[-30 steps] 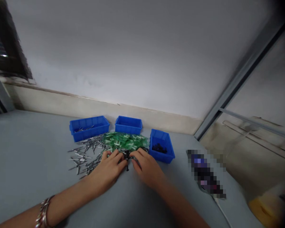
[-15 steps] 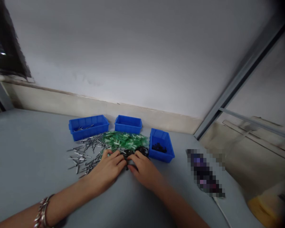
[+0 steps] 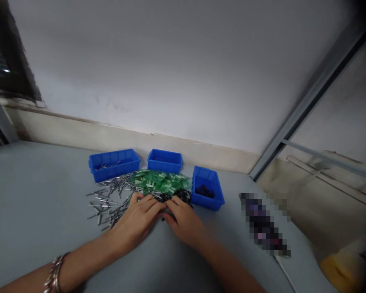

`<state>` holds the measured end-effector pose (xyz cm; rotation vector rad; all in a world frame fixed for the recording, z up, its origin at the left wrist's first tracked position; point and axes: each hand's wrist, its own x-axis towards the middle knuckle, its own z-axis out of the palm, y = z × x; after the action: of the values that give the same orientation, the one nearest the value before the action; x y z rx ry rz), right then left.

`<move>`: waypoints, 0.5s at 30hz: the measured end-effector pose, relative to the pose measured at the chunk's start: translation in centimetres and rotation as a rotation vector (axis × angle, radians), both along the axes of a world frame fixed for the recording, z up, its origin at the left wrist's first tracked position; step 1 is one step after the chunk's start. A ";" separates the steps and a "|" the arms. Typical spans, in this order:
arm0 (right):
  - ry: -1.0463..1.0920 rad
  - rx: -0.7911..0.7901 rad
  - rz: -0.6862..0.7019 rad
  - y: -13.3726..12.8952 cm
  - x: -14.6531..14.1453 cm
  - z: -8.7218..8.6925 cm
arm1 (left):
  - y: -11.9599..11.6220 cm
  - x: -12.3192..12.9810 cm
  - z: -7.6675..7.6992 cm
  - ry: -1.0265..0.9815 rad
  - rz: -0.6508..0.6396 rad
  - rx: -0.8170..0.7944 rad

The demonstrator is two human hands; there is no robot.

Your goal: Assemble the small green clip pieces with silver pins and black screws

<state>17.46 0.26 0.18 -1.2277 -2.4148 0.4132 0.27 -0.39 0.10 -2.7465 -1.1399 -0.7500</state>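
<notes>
My left hand [image 3: 143,215] is closed at the front of the piles, its fingertips meeting those of my right hand [image 3: 184,219]. Whatever the pinched fingers hold is too small or hidden to name. Black small parts [image 3: 186,196] lie just beyond my right fingers. Behind both hands spreads a heap of green pieces [image 3: 158,181]. Silver metal pins [image 3: 102,203] are scattered to the left of my left hand, some partly hidden by it. A bracelet [image 3: 55,272] circles my left wrist.
Three blue bins stand behind and beside the piles: the left bin [image 3: 114,165] holds some silver pins, the middle bin [image 3: 164,161] shows nothing inside, the right bin [image 3: 208,188] holds black parts. A pixelated object [image 3: 264,224] with a white cable [image 3: 285,273] lies at the right.
My right hand has shifted slightly left, so its fingertips now meet those of my left hand. The piles and bins look unchanged.
</notes>
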 end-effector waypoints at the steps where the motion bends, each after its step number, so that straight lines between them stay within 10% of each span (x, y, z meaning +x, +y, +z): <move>1: 0.010 0.008 0.002 0.0 0.0 0.1 | 0.0 0.0 0.0 -0.024 0.012 -0.005; 15: 0.170 -0.026 0.061 -0.2 -0.3 0.9 | -0.1 0.0 -0.3 -0.029 0.007 0.027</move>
<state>17.15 0.09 1.04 -1.0852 -2.3125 0.5457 0.28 -0.54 -0.21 -2.7166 -1.1359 -0.8008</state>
